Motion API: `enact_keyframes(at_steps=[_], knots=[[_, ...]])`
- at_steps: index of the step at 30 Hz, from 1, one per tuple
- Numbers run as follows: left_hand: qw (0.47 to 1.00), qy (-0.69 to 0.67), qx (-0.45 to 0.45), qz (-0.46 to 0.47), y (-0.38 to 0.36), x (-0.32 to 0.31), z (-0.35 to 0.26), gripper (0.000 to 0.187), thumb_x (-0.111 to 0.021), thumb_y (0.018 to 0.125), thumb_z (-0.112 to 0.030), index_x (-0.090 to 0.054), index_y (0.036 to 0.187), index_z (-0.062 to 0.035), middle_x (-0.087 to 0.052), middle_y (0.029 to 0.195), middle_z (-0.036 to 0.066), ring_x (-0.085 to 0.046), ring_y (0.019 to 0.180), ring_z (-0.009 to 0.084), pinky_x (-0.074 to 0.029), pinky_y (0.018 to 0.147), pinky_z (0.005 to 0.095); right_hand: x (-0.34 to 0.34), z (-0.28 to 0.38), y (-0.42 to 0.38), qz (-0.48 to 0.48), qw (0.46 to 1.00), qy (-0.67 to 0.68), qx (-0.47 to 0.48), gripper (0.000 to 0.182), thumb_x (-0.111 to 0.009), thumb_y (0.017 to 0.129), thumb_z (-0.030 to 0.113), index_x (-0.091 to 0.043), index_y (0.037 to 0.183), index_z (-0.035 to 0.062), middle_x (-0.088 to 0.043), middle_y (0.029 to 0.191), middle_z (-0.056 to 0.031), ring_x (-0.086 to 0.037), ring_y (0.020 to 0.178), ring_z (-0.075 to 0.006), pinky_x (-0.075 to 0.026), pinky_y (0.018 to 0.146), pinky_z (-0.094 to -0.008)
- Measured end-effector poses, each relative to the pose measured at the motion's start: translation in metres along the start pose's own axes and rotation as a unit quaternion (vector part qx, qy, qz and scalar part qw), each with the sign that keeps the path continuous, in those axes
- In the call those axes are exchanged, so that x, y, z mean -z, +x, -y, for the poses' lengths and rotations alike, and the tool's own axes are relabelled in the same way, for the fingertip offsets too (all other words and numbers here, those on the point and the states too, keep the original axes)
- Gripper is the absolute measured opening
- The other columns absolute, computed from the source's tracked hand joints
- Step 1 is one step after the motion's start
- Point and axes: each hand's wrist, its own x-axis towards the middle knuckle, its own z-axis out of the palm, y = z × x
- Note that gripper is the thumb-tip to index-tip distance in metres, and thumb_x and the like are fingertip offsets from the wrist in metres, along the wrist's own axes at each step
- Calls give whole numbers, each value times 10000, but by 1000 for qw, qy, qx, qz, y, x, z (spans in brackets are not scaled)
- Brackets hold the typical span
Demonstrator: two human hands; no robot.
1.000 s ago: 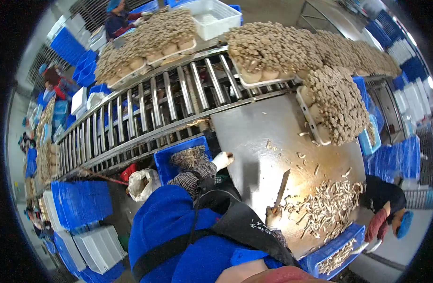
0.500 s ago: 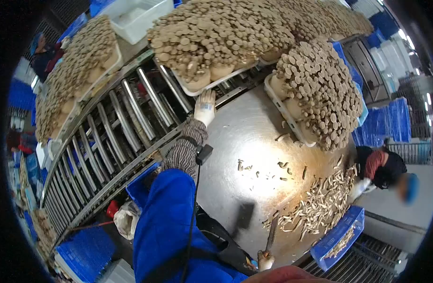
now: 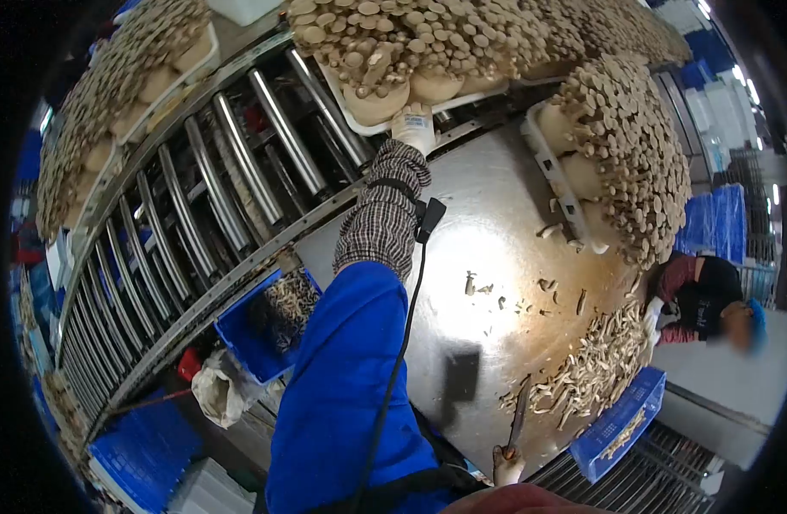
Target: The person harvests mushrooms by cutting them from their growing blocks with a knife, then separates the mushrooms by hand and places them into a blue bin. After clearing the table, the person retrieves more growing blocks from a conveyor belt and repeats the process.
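Already the left hand (image 3: 413, 127) touched the white plastic tray of brown mushrooms (image 3: 385, 120).
Its fingers curled on the rim just ahead; the right hand (image 3: 506, 467) pinched a steel knife (image 3: 519, 415), far back.

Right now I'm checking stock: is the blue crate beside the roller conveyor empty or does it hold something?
Not empty. The blue crate holds a pile of pale mushroom trimmings, which cover most of its floor; how deep cannot be told.

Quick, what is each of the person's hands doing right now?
Left hand: gloved, gripping the edge of the white mushroom tray on the rollers.
Right hand: closed on the handle of a knife, blade over the steel table.
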Motion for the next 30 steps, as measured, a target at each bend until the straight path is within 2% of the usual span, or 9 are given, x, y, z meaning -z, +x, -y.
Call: enact_keyframes(at_steps=[6,9,10,13,16,22,25,28,30], knots=[[998,-30,50,3,-105,26,33,602,-645,845,-473,-539,1237,-28,-549,1212,153,-516,1180,314,-406,1009,422,-2,-4,22,72,991,15,111,318,-724,805,45,-420,717,74,-417,648,18,-377,610,-120,-371,568,-289],[992,11,26,-119,-162,9,48,624,-654,835,-472,-534,1223,2,-588,1185,164,-554,1136,316,-439,957,429,10,22,22,81,987,-68,117,325,-725,800,42,-412,717,75,-412,650,19,-372,608,-124,-376,578,-284],[997,-11,76,-14,-176,32,51,643,-671,813,-462,-528,1231,6,-610,1158,166,-569,1117,313,-456,941,416,11,15,25,80,988,-56,119,325,-725,800,42,-412,717,75,-412,650,19,-372,608,-124,-376,578,-284],[993,22,112,36,-235,77,97,522,-659,804,-449,-614,1052,8,-635,1071,203,-609,1020,348,-494,851,456,12,-21,42,97,985,-61,128,329,-739,788,37,-417,728,74,-414,654,16,-376,620,-120,-378,582,-280],[985,75,153,-10,-297,84,160,527,-667,810,-441,-622,1099,-2,-656,1056,210,-631,1014,348,-500,869,449,4,-47,42,114,984,114,78,321,-749,788,42,-434,735,70,-463,678,12,-397,639,-115,-386,591,-278],[908,218,341,112,-372,107,195,721,-629,830,-559,-564,1267,11,-627,1220,211,-604,1125,333,-467,972,451,10,-108,27,69,986,149,11,237,-745,801,42,-508,796,47,-508,716,-16,-454,662,-134,-425,627,-286],[850,20,498,174,-388,122,222,799,-572,862,-589,-467,1377,12,-571,1309,234,-534,1233,340,-391,1056,513,25,-110,10,45,987,153,25,326,-688,808,-27,-402,726,105,-413,642,16,-375,583,-90,-359,539,-259],[866,161,461,109,-425,101,266,857,-520,887,-610,-328,1467,-10,-510,1376,257,-510,1272,368,-395,1068,503,32,-115,14,88,975,6,202,331,-688,801,-31,-391,729,97,-385,650,19,-344,607,-106,-350,577,-254],[841,-20,497,212,-422,155,261,919,-490,875,-656,-266,1494,-14,-496,1383,268,-538,1244,370,-422,1044,489,26,-97,22,161,976,13,144,321,-703,790,-19,-405,734,88,-371,671,18,-340,630,-121,-344,595,-261]])
